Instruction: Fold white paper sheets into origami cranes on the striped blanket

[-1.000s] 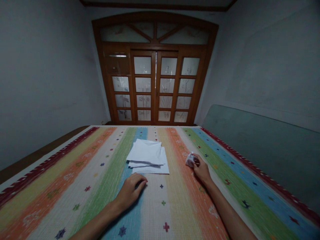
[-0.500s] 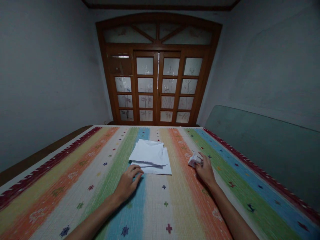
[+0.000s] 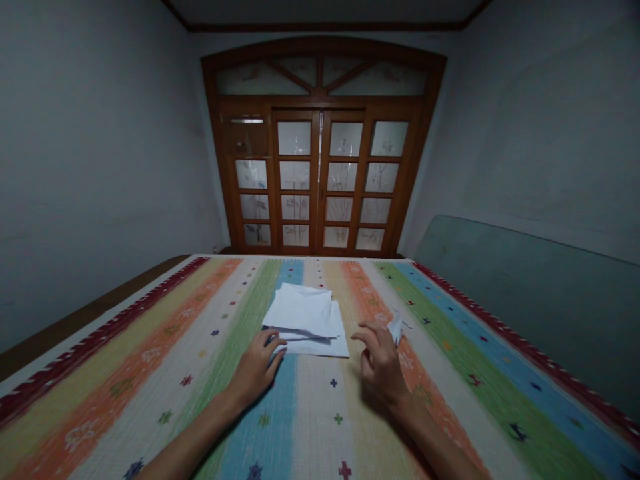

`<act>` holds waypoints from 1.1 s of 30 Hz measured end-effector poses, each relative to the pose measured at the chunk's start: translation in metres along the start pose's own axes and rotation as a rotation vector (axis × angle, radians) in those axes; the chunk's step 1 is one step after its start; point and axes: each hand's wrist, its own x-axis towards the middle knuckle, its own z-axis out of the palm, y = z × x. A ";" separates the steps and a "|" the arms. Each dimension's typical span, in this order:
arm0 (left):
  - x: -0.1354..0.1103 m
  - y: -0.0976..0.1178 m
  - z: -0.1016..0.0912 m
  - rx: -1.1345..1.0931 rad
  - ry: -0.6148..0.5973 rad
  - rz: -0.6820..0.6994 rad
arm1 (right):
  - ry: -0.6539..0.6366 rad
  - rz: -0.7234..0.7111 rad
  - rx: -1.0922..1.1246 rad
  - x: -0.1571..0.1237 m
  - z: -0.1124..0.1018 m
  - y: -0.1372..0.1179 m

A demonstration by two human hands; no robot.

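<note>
The stack of white sheets [image 3: 306, 320] is lying on the striped cloth [image 3: 150, 373], its top sheets sitting a little askew so that the lower ones are showing along the near and right edges. Bare cloth is stretching wide to the left of the stack, as far as a dark red border and a wooden edge [image 3: 75, 320], and more open cloth is running to the right of the stack toward a glass pane [image 3: 525, 293] that is leaning against the wall. Well beyond the stack a wooden door [image 3: 320, 180] is closing off the room. The left hand [image 3: 255, 367] is lying palm down on the cloth at the stack's near left corner, fingers flat and spread, gripping nothing, its fingertips [image 3: 277, 345] touching that corner. The right hand [image 3: 383, 360] is hovering just off the stack's near right corner, wrist lifted, fingers loosely curled and parted with nothing between them. A small crumpled paper [image 3: 397, 327] is resting on the cloth to the right of the stack, just beyond the right hand's knuckles; whether it is touching them cannot be told.
</note>
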 end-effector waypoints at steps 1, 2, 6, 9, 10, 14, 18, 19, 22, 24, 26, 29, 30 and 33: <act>0.000 0.000 0.000 0.000 -0.016 0.012 | -0.059 -0.003 0.033 0.000 0.003 -0.004; -0.001 0.001 0.000 0.002 -0.032 0.022 | -0.112 -0.003 0.061 0.001 0.006 -0.007; -0.002 0.000 0.001 0.019 -0.069 0.045 | -0.299 0.001 0.114 0.003 0.022 -0.012; -0.002 0.001 0.001 0.015 -0.073 0.051 | -0.396 0.004 0.128 0.004 0.035 -0.010; -0.002 0.001 0.001 0.015 -0.074 0.050 | -0.412 0.014 0.133 0.004 0.039 -0.009; -0.002 0.002 0.000 0.017 -0.093 0.046 | -0.393 0.080 0.212 0.005 0.048 -0.008; -0.002 0.002 0.000 0.004 -0.099 0.044 | -0.321 0.138 0.303 0.006 0.049 -0.010; -0.002 0.002 0.000 0.003 -0.097 0.041 | -0.308 0.154 0.320 0.006 0.048 -0.011; -0.002 0.002 0.000 -0.002 -0.092 0.035 | -0.271 0.218 0.344 0.010 0.049 -0.013; -0.002 0.003 0.000 -0.009 -0.090 0.032 | -0.253 0.252 0.339 0.013 0.049 -0.015; -0.002 0.004 -0.001 -0.009 -0.090 0.032 | -0.231 0.269 0.325 0.016 0.051 -0.017; -0.002 0.004 -0.002 0.010 -0.098 0.032 | -0.161 0.269 0.316 0.020 0.051 -0.020; -0.002 0.005 -0.002 0.017 -0.102 0.032 | -0.137 0.262 0.323 0.022 0.051 -0.021; -0.001 0.004 -0.003 0.023 -0.103 0.029 | -0.087 0.246 0.356 0.025 0.050 -0.023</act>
